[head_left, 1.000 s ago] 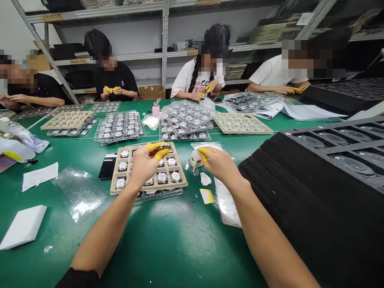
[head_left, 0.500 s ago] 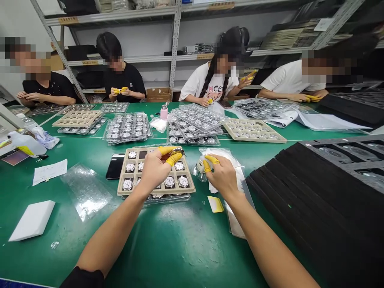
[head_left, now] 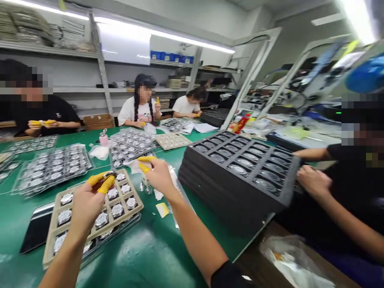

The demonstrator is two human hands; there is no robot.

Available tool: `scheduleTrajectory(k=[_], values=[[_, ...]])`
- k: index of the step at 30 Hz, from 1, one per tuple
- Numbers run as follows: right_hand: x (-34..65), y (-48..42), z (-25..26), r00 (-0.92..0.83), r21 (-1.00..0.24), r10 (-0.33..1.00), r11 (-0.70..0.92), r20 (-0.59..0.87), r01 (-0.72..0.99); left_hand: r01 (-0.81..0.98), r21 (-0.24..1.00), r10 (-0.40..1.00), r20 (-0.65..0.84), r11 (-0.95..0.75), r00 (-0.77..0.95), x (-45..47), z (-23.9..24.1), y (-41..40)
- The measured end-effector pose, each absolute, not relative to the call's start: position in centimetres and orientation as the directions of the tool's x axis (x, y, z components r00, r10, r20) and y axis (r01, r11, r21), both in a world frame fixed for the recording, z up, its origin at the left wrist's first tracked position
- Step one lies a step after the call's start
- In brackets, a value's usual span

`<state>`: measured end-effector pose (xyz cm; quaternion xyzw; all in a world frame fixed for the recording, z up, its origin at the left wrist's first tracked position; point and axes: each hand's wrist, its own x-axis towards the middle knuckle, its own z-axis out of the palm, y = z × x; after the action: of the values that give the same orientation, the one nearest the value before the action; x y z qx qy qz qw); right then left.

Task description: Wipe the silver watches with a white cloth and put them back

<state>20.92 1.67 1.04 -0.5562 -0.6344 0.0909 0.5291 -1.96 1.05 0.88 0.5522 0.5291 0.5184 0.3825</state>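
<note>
My left hand [head_left: 90, 202], with yellow finger cots, pinches a small round silver watch case [head_left: 109, 174] above a beige tray [head_left: 136, 208] that holds several more cases. My right hand [head_left: 159, 174], also with yellow cots on thumb and forefinger, is closed over a small white item that I cannot make out, just right of the tray, above clear plastic bags [head_left: 177, 180]. A yellow slip [head_left: 163, 209] lies on the green table [head_left: 150, 256] below that hand.
A stack of black foam trays [head_left: 240, 176] stands at the right, gripped by a seated person's hands [head_left: 312, 181]. Clear blister trays of cases [head_left: 51, 164] cover the table's far left. A dark phone [head_left: 36, 230] lies beside the beige tray. Other workers sit along the far side.
The view has swung sharply to the right and upward. Both hands keep their grips near the beige tray. A person holding the black foam stack now shows at the right.
</note>
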Motion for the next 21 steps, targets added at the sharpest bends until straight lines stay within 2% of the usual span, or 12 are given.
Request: scheduleTrajectory(k=[2, 7, 10, 16, 21], values=[[19.8, 1.3, 2.2, 0.113, -0.843, 0.903, 0.334, 0.415, 0.422, 0.260, 0.956, 0.983, 0.162, -0.133, -0.092, -1.9, 0.8, 0.9], [17.6, 0.0, 2.6, -0.055, -0.926, 0.955, 0.297, 0.292, 0.234, 0.419, 0.897, 0.976, 0.196, -0.141, -0.091, -1.9, 0.8, 0.3], [17.2, -0.6, 2.2, -0.114, -0.946, 0.963, 0.264, 0.246, 0.187, 0.524, 0.835, 0.964, 0.252, -0.171, -0.086, -2.0, 0.8, -0.2], [17.6, -0.5, 1.9, -0.164, -0.964, 0.958, 0.253, 0.237, 0.084, 0.588, 0.784, 0.955, 0.291, -0.200, -0.063, -1.5, 1.4, -1.3], [17.1, -0.3, 1.7, -0.114, -0.940, 0.952, 0.300, 0.284, 0.163, 0.604, 0.786, 0.956, 0.261, -0.129, -0.136, -1.7, 2.5, -1.3]])
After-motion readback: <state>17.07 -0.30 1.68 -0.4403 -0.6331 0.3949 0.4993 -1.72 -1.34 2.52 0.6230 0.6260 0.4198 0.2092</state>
